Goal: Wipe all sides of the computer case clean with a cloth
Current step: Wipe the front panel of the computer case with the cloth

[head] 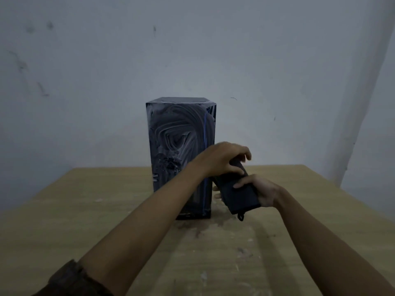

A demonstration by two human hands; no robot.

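Both hands meet on a dark, folded rectangular cloth [237, 194], held in the air above the table and tilted, its upper end leaning away from the person and toward the case. The left hand [224, 160] clasps the upper end from above, fingers curled over the far edge and thumb against the near face. The right hand [259, 189] grasps the lower half from the right. Its thumb lies across the top face, and its fingertips [217, 189] wrap underneath and show at the cloth's left edge. A small dark cord loop [241, 216] hangs from the cloth's lowest corner, below the right hand's hold.

Just left of the grip stands the tall black box-shaped computer case [179, 135], upright, its near face smeared with whitish swirled streaks and a thin blue line running down its right side. The left forearm crosses in front of the case's lower right part. Whether the cloth touches the case's right edge cannot be told.

Beneath the grip lies the light wooden table [85, 199], with pale specks and smudges on it under and nearer than the cloth. Behind the case, beyond both hands, rises a scuffed grey-white wall [192, 50]. A dark brown sleeve [70, 280] is pushed up on the left arm, far back from the grip, at the bottom edge of the view.
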